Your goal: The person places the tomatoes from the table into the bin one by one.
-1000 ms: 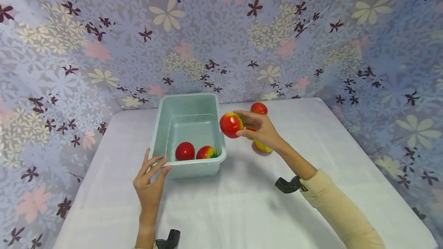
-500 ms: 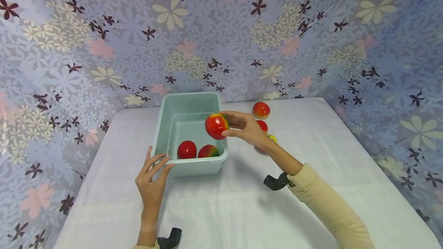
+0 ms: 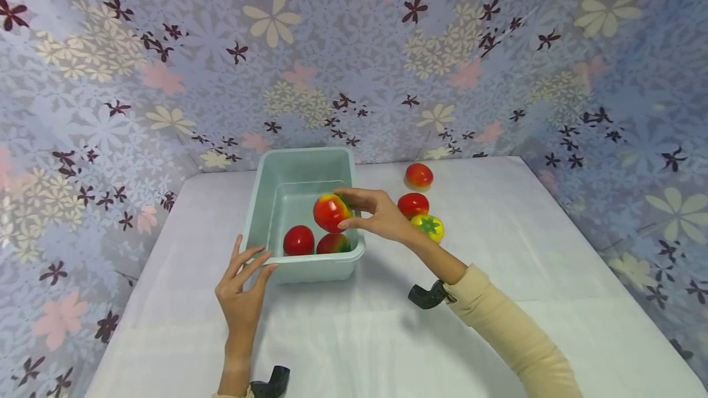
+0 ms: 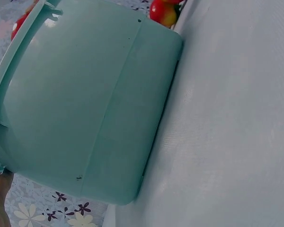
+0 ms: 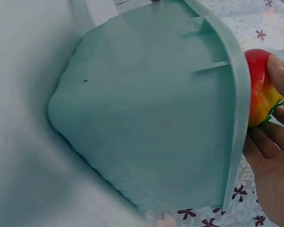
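My right hand (image 3: 381, 218) pinches a red tomato (image 3: 329, 214) with a yellow and green top. It holds the tomato over the pale green plastic bin (image 3: 312, 271), inside its right rim. A red tomato (image 3: 298, 240) and a red-green tomato (image 3: 334, 243) lie in the bin's front part. At the front left corner, my left hand (image 3: 240, 293) grips the rim between thumb and fingers. The right wrist view shows the held tomato (image 5: 259, 87) partly behind the bin's rim. Mostly the bin's outer wall (image 4: 85, 90) fills the left wrist view.
Right of the bin, on the white-covered table (image 3: 354, 336), lie a red tomato (image 3: 418, 175) at the back, another red tomato (image 3: 413, 204), and one with a yellow top (image 3: 430, 226), partly behind my right wrist. A floral cloth (image 3: 354, 66) hangs behind the table.
My right hand has carried the tomato leftward across the bin's right rim and slightly lower, over the inside. The left hand stays at the front left corner.
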`<state>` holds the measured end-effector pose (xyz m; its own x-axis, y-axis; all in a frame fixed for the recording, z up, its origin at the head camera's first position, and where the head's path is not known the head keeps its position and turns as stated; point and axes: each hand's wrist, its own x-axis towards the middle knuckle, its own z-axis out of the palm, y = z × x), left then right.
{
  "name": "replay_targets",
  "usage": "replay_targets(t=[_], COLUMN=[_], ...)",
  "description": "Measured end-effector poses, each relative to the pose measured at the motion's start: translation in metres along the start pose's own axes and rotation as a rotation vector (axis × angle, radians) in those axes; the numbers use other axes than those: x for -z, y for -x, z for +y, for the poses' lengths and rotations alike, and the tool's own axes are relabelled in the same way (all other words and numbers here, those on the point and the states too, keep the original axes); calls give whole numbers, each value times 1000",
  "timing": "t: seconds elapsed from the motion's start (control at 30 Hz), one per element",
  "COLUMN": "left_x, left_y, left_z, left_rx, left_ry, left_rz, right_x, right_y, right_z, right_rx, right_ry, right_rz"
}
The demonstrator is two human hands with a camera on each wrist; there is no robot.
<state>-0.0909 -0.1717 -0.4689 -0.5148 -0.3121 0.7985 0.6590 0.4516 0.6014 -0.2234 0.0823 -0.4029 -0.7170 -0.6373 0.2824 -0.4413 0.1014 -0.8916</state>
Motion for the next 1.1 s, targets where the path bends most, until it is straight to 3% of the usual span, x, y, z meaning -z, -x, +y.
replay_targets(t=[0.2, 0.53, 0.87, 1.1], left_x=[3, 4, -2, -1], left_y=[9, 12, 0, -3], left_z=[-19, -19, 9, 11], left_rx=[11, 27, 19, 18], left_ry=[8, -1, -15, -4], left_rz=[3, 3, -5, 3], right_x=[-3, -4, 2, 10], right_y=[3, 5, 11, 16], right_z=[5, 10, 17, 18], right_rx=[10, 4, 77, 107], right_ry=[54, 50, -18, -3], right_rz=[-12, -50, -39, -12])
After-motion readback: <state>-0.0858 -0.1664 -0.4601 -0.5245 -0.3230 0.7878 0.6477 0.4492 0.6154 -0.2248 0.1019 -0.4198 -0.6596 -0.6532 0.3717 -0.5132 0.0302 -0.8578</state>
